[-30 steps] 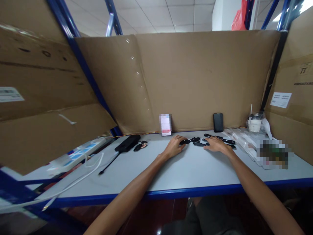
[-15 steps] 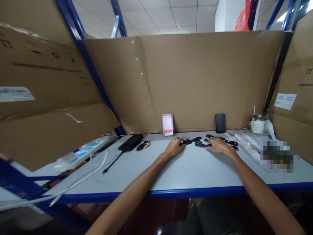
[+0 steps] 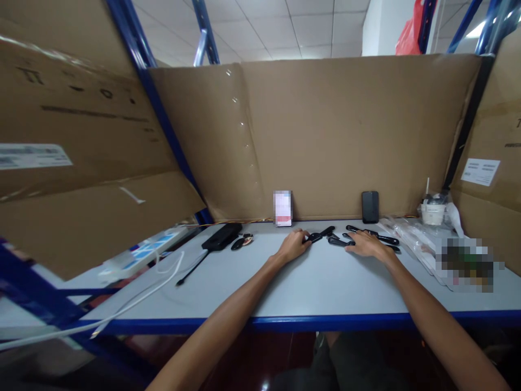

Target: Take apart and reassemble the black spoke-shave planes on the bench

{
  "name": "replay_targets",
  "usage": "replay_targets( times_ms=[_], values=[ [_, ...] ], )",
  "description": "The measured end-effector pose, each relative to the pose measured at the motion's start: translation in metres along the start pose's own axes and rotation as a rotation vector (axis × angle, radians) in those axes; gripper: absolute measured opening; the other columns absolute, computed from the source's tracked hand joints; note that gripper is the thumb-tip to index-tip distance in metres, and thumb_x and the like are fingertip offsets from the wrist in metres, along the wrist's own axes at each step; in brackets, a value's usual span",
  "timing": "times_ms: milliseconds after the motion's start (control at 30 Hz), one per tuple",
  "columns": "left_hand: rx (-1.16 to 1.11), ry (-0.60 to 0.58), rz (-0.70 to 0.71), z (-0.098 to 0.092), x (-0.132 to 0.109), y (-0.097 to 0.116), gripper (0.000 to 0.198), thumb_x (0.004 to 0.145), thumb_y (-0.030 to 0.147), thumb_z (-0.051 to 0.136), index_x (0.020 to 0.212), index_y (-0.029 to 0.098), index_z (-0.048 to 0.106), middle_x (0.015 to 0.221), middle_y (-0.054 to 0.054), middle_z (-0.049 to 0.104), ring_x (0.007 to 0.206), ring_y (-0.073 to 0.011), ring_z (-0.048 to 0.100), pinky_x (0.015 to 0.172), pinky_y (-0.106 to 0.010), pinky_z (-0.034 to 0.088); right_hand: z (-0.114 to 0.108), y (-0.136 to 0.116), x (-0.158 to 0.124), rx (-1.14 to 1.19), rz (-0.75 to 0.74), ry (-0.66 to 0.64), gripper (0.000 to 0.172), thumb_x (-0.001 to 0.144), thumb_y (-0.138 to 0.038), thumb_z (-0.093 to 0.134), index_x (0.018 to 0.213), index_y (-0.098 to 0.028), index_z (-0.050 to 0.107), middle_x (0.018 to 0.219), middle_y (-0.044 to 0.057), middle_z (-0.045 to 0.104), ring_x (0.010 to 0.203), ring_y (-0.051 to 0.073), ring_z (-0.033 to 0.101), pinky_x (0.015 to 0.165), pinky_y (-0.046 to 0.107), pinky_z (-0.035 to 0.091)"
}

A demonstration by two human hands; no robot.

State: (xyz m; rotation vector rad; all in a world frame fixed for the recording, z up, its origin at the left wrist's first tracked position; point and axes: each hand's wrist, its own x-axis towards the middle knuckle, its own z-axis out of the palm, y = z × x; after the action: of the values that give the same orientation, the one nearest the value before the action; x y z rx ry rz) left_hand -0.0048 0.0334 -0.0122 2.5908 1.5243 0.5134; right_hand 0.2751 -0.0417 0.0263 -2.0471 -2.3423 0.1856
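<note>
My left hand (image 3: 293, 246) rests on the desktop with its fingers curled round the near end of a slim, glossy black handle-like piece (image 3: 325, 232). That piece points away to the right, towards my other hand. My right hand (image 3: 365, 244) lies palm down with its fingers stretched over several similar black pieces. One short black piece (image 3: 338, 241) pokes out to the left of its fingertips. Behind the knuckles a longer black piece (image 3: 388, 239) runs out to the right. What lies under the right palm is hidden.
A phone (image 3: 283, 208) and a dark upright device (image 3: 370, 207) lean against the cardboard back wall (image 3: 309, 136). To the left lie a black box with a cable (image 3: 222, 237), small black parts (image 3: 241, 241) and a power strip (image 3: 140, 252). Plastic bags (image 3: 411, 244) and a cup (image 3: 432, 213) stand right.
The camera has turned slightly left, so the scene sits a little further right. Both hands keep nearly the same place on the desk and the same hold.
</note>
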Motion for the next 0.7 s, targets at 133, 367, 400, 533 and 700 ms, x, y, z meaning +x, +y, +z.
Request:
replay_targets(
  times_ms=[133, 367, 400, 533, 700],
  values=[
    [0.009, 0.009, -0.031, -0.002, -0.003, 0.007, 0.035, 0.100, 0.037, 0.065, 0.130, 0.019, 0.062, 0.131, -0.010, 0.064, 0.110, -0.0247, 0.067, 0.092, -0.046, 0.058, 0.000, 0.000, 0.000, -0.004, 0.002, 0.001, 0.061, 0.096, -0.050, 0.056, 0.150, -0.019, 0.052, 0.146, 0.021, 0.057, 0.133, 0.040, 0.053, 0.102, 0.050, 0.045],
    [0.028, 0.020, -0.097, 0.001, 0.001, 0.017, 0.035, 0.100, 0.037, 0.065, 0.131, 0.019, 0.062, 0.132, -0.010, 0.064, 0.110, -0.0248, 0.067, 0.093, -0.046, 0.058, 0.001, 0.000, 0.001, -0.003, 0.000, 0.004, 0.060, 0.096, -0.049, 0.057, 0.147, -0.018, 0.054, 0.143, 0.021, 0.059, 0.132, 0.041, 0.054, 0.102, 0.050, 0.045],
    [0.027, 0.021, -0.107, 0.001, 0.001, 0.018, 0.036, 0.100, 0.037, 0.065, 0.131, 0.019, 0.062, 0.132, -0.010, 0.064, 0.110, -0.0249, 0.066, 0.093, -0.046, 0.058, 0.001, 0.000, 0.001, -0.001, 0.000, 0.004, 0.060, 0.096, -0.049, 0.057, 0.148, -0.018, 0.054, 0.143, 0.021, 0.059, 0.132, 0.040, 0.054, 0.102, 0.050, 0.045],
    [-0.007, 0.030, -0.136, 0.000, 0.000, 0.019, 0.036, 0.100, 0.037, 0.065, 0.131, 0.019, 0.062, 0.132, -0.010, 0.063, 0.110, -0.0250, 0.066, 0.093, -0.046, 0.058, 0.001, 0.000, 0.000, 0.006, -0.002, 0.007, 0.060, 0.096, -0.048, 0.057, 0.148, -0.017, 0.054, 0.145, 0.022, 0.057, 0.134, 0.041, 0.053, 0.103, 0.051, 0.044],
    [-0.128, 0.022, -0.182, -0.001, -0.004, 0.018, 0.036, 0.100, 0.036, 0.066, 0.131, 0.019, 0.061, 0.132, -0.010, 0.063, 0.111, -0.0253, 0.066, 0.093, -0.046, 0.058, -0.001, 0.000, -0.001, 0.006, -0.001, 0.008, 0.059, 0.096, -0.047, 0.058, 0.147, -0.018, 0.055, 0.142, 0.022, 0.060, 0.132, 0.041, 0.054, 0.102, 0.051, 0.045]
  ],
)
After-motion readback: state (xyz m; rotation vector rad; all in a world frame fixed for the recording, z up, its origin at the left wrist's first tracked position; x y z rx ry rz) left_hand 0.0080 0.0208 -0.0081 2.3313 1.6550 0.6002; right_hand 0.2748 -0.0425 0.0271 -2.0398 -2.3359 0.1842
